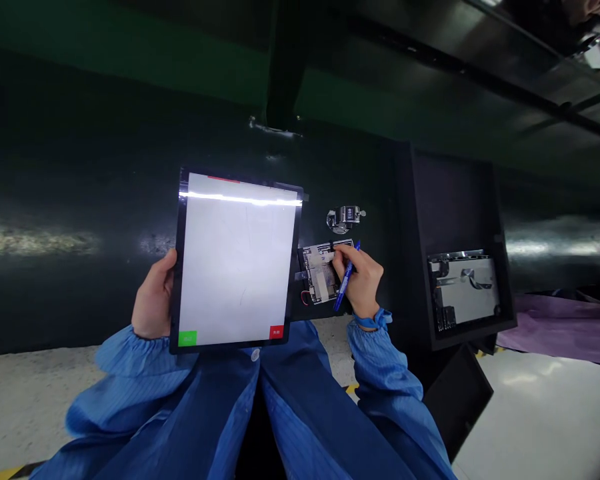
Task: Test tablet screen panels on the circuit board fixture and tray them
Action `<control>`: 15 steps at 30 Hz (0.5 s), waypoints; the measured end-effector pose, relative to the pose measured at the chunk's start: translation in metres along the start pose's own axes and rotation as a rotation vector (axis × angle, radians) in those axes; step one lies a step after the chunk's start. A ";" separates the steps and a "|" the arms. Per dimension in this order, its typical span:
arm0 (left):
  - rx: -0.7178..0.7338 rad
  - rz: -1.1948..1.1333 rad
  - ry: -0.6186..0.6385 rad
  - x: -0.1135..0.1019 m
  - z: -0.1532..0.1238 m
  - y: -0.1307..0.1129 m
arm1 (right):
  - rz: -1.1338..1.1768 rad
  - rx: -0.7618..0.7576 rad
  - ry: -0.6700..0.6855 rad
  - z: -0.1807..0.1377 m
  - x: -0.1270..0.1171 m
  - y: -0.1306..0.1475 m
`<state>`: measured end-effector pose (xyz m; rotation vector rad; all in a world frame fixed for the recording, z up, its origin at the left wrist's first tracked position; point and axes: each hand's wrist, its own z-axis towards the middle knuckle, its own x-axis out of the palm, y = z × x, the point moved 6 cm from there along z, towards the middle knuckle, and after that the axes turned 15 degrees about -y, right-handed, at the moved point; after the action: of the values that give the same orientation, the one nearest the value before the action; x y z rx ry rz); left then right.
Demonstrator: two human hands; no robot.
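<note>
My left hand [153,298] grips the left edge of a large touchscreen panel [237,260], its fingers hidden behind. The panel shows a white screen with a green box at lower left, red patches at lower right and top, and two thin dark curved lines. My right hand [361,277] is closed with a blue marker pen [344,285] lying slanted across it. Its thumb and forefinger come together over a circuit board [322,275], which has pale tape strips and a small red wire. Whether those fingertips pinch anything else I cannot tell. Behind the board stands a shiny metal tape dispenser-like object [347,217].
To the right, an open black tray [423,267] holds a flat electronic unit [467,293] with a pale plate. Below it is another black tray or lid [460,400]. The dark green bench [80,200] runs across, and purple cloth [560,327] shows at far right.
</note>
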<state>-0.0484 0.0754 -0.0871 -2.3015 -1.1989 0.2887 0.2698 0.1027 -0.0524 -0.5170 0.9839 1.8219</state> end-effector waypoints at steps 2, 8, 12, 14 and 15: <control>0.029 0.008 0.014 -0.002 0.003 0.000 | -0.019 -0.008 0.008 0.000 0.000 0.001; 0.035 0.002 0.042 -0.004 0.006 0.002 | 0.024 0.011 0.114 -0.003 -0.002 0.024; -0.034 -0.019 0.064 0.002 -0.001 0.004 | -0.023 0.049 0.421 -0.001 0.009 0.043; -0.051 -0.031 0.059 0.003 -0.001 0.004 | -0.096 0.065 0.502 0.004 0.013 0.048; -0.058 -0.037 0.063 0.003 -0.002 0.004 | -0.133 0.062 0.531 0.006 0.015 0.050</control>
<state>-0.0429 0.0755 -0.0879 -2.3172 -1.2322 0.1685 0.2190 0.1057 -0.0393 -1.0351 1.3169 1.5584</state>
